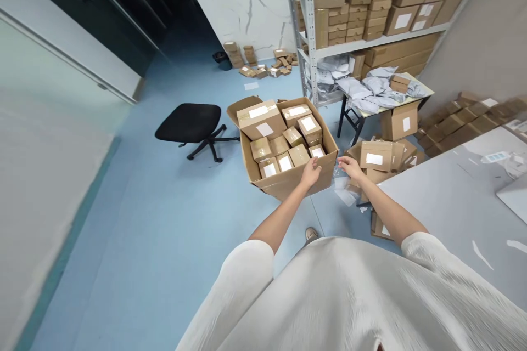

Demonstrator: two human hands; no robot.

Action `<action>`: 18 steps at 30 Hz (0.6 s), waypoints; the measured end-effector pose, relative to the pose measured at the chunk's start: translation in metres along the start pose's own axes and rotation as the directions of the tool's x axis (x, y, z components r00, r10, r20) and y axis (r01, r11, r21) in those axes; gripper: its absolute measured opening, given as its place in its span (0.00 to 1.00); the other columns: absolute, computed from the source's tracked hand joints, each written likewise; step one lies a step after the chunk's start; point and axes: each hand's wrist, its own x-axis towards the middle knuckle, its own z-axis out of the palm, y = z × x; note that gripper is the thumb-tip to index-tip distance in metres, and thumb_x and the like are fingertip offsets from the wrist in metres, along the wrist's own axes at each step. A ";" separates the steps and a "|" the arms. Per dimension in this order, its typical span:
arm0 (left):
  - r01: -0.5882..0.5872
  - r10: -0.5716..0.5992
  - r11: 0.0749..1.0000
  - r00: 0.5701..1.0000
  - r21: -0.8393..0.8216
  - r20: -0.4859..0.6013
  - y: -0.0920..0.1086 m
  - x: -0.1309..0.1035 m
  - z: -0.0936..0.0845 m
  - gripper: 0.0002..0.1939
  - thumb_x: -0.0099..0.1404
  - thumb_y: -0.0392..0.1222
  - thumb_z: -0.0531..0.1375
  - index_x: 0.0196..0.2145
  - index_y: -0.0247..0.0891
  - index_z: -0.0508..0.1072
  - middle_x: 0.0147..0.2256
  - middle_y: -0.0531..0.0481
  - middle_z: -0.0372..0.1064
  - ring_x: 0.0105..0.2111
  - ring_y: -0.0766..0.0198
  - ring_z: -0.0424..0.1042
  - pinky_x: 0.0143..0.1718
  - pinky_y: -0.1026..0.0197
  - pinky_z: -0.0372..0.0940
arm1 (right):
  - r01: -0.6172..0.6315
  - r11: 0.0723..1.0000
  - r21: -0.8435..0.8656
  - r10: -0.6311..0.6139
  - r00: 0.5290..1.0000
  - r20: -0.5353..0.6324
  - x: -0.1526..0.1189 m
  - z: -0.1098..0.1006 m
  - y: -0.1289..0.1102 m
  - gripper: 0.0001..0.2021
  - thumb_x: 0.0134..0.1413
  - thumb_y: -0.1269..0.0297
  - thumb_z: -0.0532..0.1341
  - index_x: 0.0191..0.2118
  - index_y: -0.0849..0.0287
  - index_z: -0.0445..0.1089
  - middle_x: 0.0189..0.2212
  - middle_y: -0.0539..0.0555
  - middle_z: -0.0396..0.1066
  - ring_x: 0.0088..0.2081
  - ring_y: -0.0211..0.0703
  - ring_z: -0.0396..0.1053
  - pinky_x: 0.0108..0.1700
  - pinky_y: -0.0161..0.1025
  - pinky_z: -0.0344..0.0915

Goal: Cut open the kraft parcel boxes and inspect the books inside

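Observation:
A large open carton (327, 175) stands in front of me, packed with several small taped boxes (298, 155), many with white labels. A bigger labelled box (247, 125) lies tilted on top at the carton's back left. My left hand (310, 172) is at the carton's front rim, fingers extended and apart, with nothing visible in them; whether it touches the rim I cannot tell. Just off the carton's right front corner is my right hand (349, 166), its fingers loosely curved and parted, holding nothing.
A black stool (189, 122) is left of the carton. Shelving (391, 43) with stacked boxes stands behind, beside a small table with grey mailer bags (364, 92). Flat-topped boxes (375, 156) crowd the floor at right, near a white table (448, 192). Small boxes (261, 72) lie by the wall.

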 end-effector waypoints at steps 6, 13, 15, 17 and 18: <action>0.059 -0.060 0.998 0.997 -0.026 -0.044 -0.010 0.021 -0.072 0.30 0.67 0.35 0.66 0.66 0.39 0.73 0.67 0.34 0.70 0.65 0.47 0.73 0.69 0.42 0.65 | -0.014 0.999 -0.037 0.017 0.997 0.080 0.030 0.069 -0.011 0.15 0.53 0.58 0.71 0.46 0.56 0.80 0.46 0.58 0.83 0.43 0.49 0.81 0.46 0.45 0.77; 0.121 -0.127 0.991 0.986 -0.059 -0.109 -0.025 0.039 -0.100 0.30 0.66 0.31 0.60 0.66 0.38 0.72 0.67 0.35 0.70 0.65 0.49 0.73 0.67 0.45 0.68 | -0.028 0.995 -0.092 0.041 0.989 0.142 0.065 0.101 -0.013 0.16 0.53 0.58 0.70 0.47 0.55 0.80 0.51 0.59 0.82 0.44 0.49 0.81 0.48 0.47 0.78; 0.134 -0.142 0.988 0.984 -0.077 -0.109 -0.028 0.047 -0.102 0.31 0.66 0.32 0.61 0.66 0.39 0.73 0.67 0.35 0.70 0.65 0.49 0.72 0.66 0.45 0.68 | -0.034 0.993 -0.110 0.049 0.989 0.143 0.078 0.106 -0.012 0.16 0.52 0.58 0.70 0.46 0.55 0.80 0.50 0.58 0.82 0.44 0.49 0.81 0.47 0.47 0.78; 0.138 -0.148 0.987 0.983 -0.087 -0.111 -0.031 0.057 -0.103 0.31 0.65 0.32 0.61 0.66 0.39 0.73 0.68 0.35 0.70 0.66 0.48 0.72 0.67 0.44 0.67 | -0.041 0.991 -0.129 0.059 0.988 0.140 0.093 0.109 -0.010 0.16 0.51 0.59 0.70 0.46 0.55 0.81 0.50 0.58 0.82 0.44 0.48 0.80 0.46 0.46 0.78; 0.141 -0.150 0.986 0.982 -0.088 -0.113 -0.033 0.063 -0.103 0.31 0.65 0.32 0.61 0.66 0.39 0.73 0.68 0.35 0.70 0.66 0.48 0.72 0.68 0.43 0.66 | -0.044 0.990 -0.137 0.063 0.989 0.136 0.101 0.111 -0.009 0.16 0.50 0.60 0.70 0.46 0.55 0.81 0.50 0.58 0.82 0.44 0.48 0.80 0.45 0.45 0.78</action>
